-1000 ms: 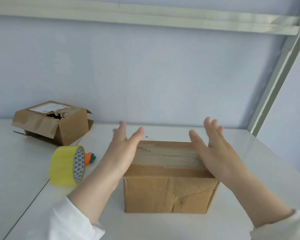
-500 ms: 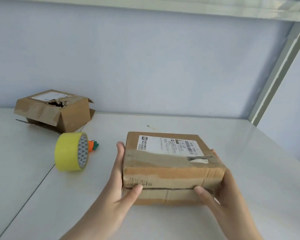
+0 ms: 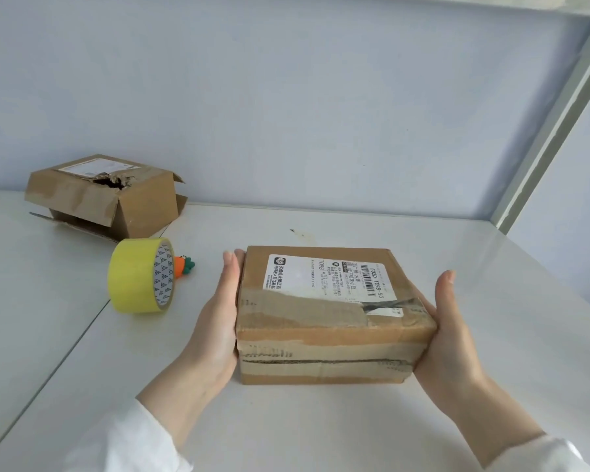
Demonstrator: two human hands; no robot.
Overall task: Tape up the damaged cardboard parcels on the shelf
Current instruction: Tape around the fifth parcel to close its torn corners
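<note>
A brown cardboard parcel [image 3: 324, 315] with a white shipping label on top lies flat on the white shelf [image 3: 321, 430], a dark split running along its near side. My left hand [image 3: 218, 321] lies flat against its left side with straight fingers. My right hand [image 3: 448, 335] presses its right side, fingers straight. A yellow tape roll [image 3: 135, 276] stands on edge to the left. At the back left sits a second torn parcel [image 3: 106, 195] with a hole in its top.
A small orange carrot-shaped object [image 3: 183, 265] lies just behind the tape roll. A seam [image 3: 65, 356] splits the shelf surface at the left. A metal upright [image 3: 552, 124] rises at the right, and the wall stands close behind.
The parcel has been tipped from standing on its side to lying flat with the label up. My thumbs have left its near face; both hands now lie flat against its sides.
</note>
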